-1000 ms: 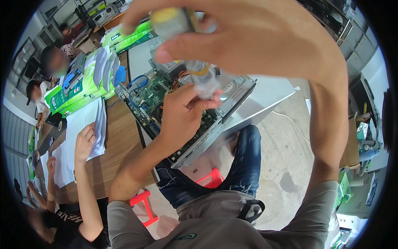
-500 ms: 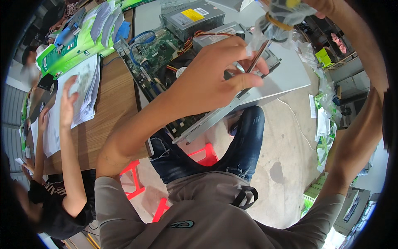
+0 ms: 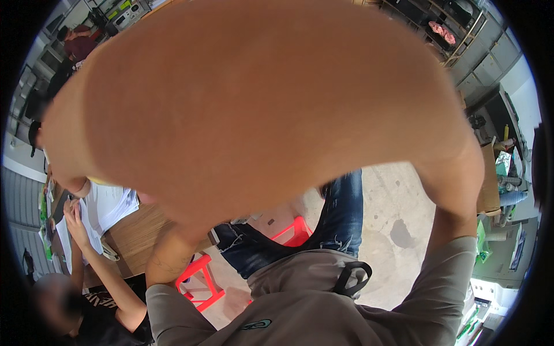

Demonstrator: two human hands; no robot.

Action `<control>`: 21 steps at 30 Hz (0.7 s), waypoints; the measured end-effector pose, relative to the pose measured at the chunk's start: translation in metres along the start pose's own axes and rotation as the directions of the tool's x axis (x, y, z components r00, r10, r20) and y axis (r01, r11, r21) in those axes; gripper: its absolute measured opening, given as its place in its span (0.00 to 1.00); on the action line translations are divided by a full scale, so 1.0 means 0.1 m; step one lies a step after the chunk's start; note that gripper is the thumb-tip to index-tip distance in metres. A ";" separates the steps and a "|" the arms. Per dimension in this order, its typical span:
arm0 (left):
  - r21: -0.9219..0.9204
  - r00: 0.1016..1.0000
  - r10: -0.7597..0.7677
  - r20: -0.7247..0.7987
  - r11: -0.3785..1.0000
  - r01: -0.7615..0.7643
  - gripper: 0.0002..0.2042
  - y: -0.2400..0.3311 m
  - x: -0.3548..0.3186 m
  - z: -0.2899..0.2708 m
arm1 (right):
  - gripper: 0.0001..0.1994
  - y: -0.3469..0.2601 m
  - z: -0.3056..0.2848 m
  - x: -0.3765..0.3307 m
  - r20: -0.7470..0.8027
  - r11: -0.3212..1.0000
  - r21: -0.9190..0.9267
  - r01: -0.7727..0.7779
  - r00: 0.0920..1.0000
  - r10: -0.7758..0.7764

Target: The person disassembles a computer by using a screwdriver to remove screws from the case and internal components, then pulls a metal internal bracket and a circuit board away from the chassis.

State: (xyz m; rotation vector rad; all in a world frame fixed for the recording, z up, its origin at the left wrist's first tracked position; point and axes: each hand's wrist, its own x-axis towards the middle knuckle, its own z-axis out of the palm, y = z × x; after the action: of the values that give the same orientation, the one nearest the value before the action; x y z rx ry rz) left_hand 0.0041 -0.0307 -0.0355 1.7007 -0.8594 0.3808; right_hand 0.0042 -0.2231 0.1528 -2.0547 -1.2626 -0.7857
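My right forearm (image 3: 277,109), large and blurred, crosses close in front of the view and covers most of its upper middle. It reaches from the right over to the left. Whether my right hand's fingers are open or closed is not clear. My left forearm (image 3: 167,254) rises from the lower left and passes behind it, so my left hand is hidden. The open computer case and the power supply seen earlier are hidden too, and what either hand holds cannot be made out.
A wooden table (image 3: 141,236) with a stack of printed papers (image 3: 109,210) is at left. A person in a black shirt (image 3: 109,314) sits there with hands together over it. A red stool (image 3: 202,282) stands beside my legs. Shelves (image 3: 461,34) and a cardboard box (image 3: 489,179) are at right.
My right arm has swung leftward across the view, covering the case and my left hand. The thin metal shaft and the plastic-wrapped object are no longer visible. The co-worker's hands have come together.
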 end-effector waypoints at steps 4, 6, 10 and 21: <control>0.436 0.962 0.271 0.030 0.863 -0.256 0.10 0.12 0.07 0.25 | 0.22 0.03 0.06 -0.03 -0.005 1.000 0.002 0.030 1.000 -0.030; 0.535 0.931 0.353 0.094 0.771 -0.346 0.11 0.18 0.05 0.23 | 0.22 -0.04 0.11 0.10 -0.032 0.995 0.032 0.097 0.995 -0.096; 0.522 0.970 0.143 -0.197 0.853 -0.019 0.09 -0.17 -0.14 0.09 | 0.22 -0.01 0.32 0.24 -0.067 0.983 0.081 0.163 0.985 -0.157; -0.017 0.961 -0.265 0.085 0.964 0.267 0.08 0.23 0.41 0.18 | 0.21 0.08 0.02 0.11 0.013 0.999 -0.032 0.004 1.000 -0.003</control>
State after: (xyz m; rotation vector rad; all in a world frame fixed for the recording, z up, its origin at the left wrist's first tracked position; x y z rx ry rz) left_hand 0.0123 -0.0643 0.0016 1.7874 -0.6788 0.1168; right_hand 0.0156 -0.2187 0.1580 -2.0867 -1.2687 -0.8003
